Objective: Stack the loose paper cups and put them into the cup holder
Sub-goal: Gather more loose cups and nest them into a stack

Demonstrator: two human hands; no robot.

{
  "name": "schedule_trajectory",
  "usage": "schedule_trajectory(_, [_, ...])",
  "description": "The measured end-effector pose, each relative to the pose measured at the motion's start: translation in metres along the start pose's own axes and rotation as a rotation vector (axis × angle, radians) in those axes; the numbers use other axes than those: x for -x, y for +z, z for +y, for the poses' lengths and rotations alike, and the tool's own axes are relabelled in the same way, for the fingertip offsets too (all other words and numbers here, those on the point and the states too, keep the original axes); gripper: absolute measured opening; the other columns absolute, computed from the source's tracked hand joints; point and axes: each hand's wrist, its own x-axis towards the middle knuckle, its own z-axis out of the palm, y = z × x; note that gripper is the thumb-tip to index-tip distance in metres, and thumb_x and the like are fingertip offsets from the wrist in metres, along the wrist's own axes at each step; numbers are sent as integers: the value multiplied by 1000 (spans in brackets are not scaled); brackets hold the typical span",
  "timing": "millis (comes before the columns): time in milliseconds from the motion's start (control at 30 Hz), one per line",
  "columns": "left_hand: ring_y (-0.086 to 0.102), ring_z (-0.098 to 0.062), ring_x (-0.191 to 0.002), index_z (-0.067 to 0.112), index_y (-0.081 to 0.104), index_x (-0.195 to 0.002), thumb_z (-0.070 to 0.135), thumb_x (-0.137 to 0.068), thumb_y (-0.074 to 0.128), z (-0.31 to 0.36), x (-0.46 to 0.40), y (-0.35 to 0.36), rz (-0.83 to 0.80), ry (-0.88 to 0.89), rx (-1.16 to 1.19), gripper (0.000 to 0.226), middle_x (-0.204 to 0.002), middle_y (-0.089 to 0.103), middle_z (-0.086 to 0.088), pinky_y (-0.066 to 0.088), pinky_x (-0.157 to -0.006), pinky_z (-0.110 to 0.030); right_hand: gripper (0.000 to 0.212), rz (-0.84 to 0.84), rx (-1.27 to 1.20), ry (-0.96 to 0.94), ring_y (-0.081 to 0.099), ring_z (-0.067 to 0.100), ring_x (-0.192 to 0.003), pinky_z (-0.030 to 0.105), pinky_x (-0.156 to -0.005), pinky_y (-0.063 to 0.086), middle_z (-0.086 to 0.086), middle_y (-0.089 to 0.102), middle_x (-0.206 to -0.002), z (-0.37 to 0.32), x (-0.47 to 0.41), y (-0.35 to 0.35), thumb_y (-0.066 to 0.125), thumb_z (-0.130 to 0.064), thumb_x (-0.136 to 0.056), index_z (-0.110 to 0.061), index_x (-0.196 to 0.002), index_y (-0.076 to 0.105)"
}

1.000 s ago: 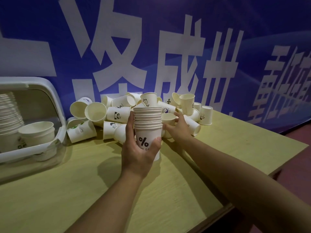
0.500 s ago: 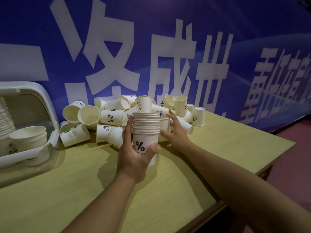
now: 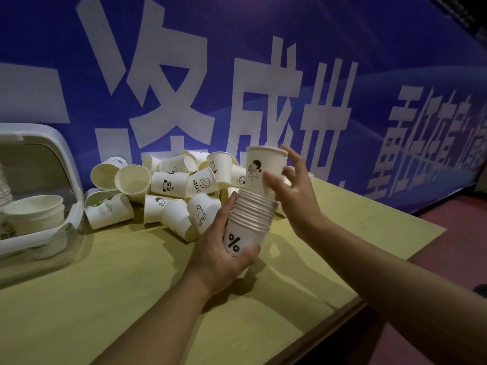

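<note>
Both hands (image 3: 291,191) around cups (image 3: 254,214)

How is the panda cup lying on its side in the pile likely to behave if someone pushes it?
The panda cup probably rolls in a curve, since it lies on its side and tapers. It looks like thin paper, so likely very light and easily dented. Neighbouring loose cups touch it, so a push would probably shift them too.
</note>
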Motion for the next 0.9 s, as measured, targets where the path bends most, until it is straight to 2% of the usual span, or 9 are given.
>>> schedule_trajectory(100, [60,-3,-101,65,9,-146,60,-69,70,-1,0,-1,9,-4,-42,98,-129,48,19,59,-78,-28,58,-42,22,1,61,6,-107,26,-75,58,-13,53,-124,4,21,8,67,-39,-91,-52,-137,35])
schedule_trajectory(233, [54,0,-106,58,9,-150,54,-74,71,-3,-2,-2,54,-23,-31,98,-134,43,16,52,-75,-21,45,-55,45,43,59,14,-118,40,-92,57,-6,57,-134,13,35,11,54,-48,-93,-47,-138,46])
schedule_trajectory(333, [50,4,-114,57,12,-150,63,-70,67,-3,-3,-5,71,-32,3,98,-142,41,14,48,-79,-18,44,-105,88,42,59,6,-117,39,-97,55,-10,58,-135,16,46,11,51,-42,-96,-46,-140,49])
schedule_trajectory(467, [46,15,-113,60,6,-149,67,-67,64,7,-2,-3,31,-41,38,100,-140,38,20,44,-77,-12,42,-108,104,66,58,5,-118,40,-98,54,-13,56,-139,3,47,4,49,-38,-100,-43,-142,49])
schedule_trajectory(533, [48,4,-118,61,0,-149,69,-66,64,15,-3,-4,-9,-45,48,105,-144,36,16,47,-82,-18,41,-124,115,78,59,8,-118,43,-97,55,-14,58,-136,-6,44,1,47,-41,-99,-41,-139,53])
schedule_trajectory(633, [52,-16,-121,66,-7,-145,71,-63,64,23,1,-17,-62,-55,-5,108,-151,34,5,55,-88,-37,32,-162,112,90,62,8,-112,45,-95,56,-15,64,-126,-15,42,0,48,-35,-102,-41,-131,59])
schedule_trajectory(733, [54,-14,-117,67,-10,-144,71,-61,63,28,13,-43,-82,-58,-92,110,-148,37,6,57,-90,-45,32,-215,141,52,63,8,-109,38,-90,58,-12,65,-127,-19,46,9,51,-27,-103,-37,-132,60])
schedule_trajectory(833, [52,-6,-119,68,-8,-144,69,-60,66,30,28,-72,-60,-72,-90,112,-147,35,14,54,-91,-36,33,-282,116,17,63,3,-108,24,-80,56,-14,65,-125,-23,52,31,53,-27,-102,-40,-132,56])
schedule_trajectory(900, [51,0,-121,67,-4,-145,67,-60,68,29,38,-92,-26,-64,-77,112,-148,36,18,51,-92,-29,34,-299,102,4,63,1,-108,21,-79,56,-16,66,-122,-25,54,46,54,-26,-102,-44,-131,54])
